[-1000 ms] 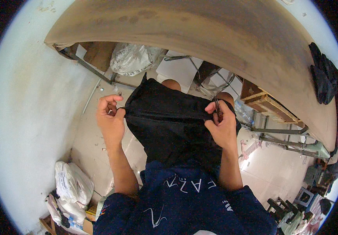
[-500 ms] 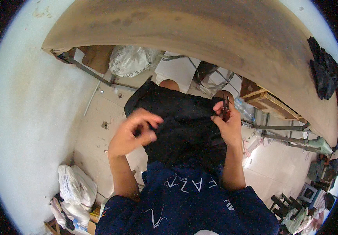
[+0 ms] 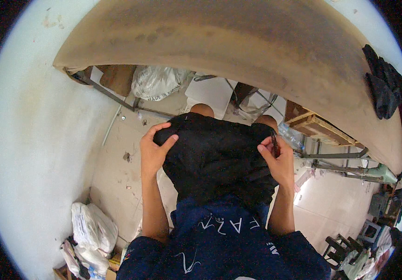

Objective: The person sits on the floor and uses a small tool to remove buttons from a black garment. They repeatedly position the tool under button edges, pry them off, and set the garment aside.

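A black cloth garment [image 3: 215, 154] lies spread across my lap, over my knees. At its left edge, my left hand [image 3: 153, 151] grips the fabric, thumb on top and the other fingers partly hidden by the cloth. My right hand [image 3: 279, 161] is closed around small dark thread snips [image 3: 274, 140], whose pointed blades stick up past the fingers. That hand rests at the garment's right edge, thumb and fingertip against the cloth; whether it also pinches fabric is hard to tell.
Ahead stands a cloth-covered table [image 3: 210, 42] on a metal frame. Beneath it are a white plastic bag [image 3: 159, 81] and a wooden crate [image 3: 322, 128]. Black garments [image 3: 383, 93] hang at its right end. White bags [image 3: 93, 226] sit at lower left; a dark stool [image 3: 341, 247] at lower right.
My left hand has moved forward from above the cloth and taken hold of its left edge. The far left corner of the cloth has come down, and my right hand sits slightly lower.
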`<state>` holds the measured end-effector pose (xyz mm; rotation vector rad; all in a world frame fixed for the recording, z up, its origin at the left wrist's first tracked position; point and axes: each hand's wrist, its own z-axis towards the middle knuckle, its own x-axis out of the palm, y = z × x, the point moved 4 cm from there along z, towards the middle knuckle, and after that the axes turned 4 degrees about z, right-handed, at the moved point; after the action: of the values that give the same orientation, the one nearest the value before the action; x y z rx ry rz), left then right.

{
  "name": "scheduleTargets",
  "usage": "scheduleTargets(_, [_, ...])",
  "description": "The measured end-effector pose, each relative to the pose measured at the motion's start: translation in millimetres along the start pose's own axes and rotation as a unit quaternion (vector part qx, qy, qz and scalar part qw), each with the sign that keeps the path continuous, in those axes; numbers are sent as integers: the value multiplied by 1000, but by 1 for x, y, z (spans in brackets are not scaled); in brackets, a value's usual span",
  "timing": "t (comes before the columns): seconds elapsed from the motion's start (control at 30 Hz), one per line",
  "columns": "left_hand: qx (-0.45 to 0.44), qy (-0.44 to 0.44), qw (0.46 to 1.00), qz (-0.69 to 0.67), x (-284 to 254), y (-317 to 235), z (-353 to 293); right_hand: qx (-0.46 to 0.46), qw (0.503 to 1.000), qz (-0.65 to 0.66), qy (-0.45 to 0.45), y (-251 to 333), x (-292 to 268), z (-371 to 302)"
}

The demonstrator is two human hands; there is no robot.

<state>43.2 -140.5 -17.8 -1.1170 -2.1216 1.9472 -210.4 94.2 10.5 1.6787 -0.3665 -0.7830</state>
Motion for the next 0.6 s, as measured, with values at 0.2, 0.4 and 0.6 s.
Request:
scheduleTargets(0.2, [279, 140, 947, -72, 31, -113, -47, -279, 952, 1, 129, 106, -6, -9])
scheduleTargets(0.4, [340, 102, 926, -129, 57, -142, -57, -369, 910, -160, 95, 131, 12, 18])
scheduleTargets(0.6, [259, -12, 964, 64, 81, -75, -43, -342, 917, -31, -204, 148, -62, 16])
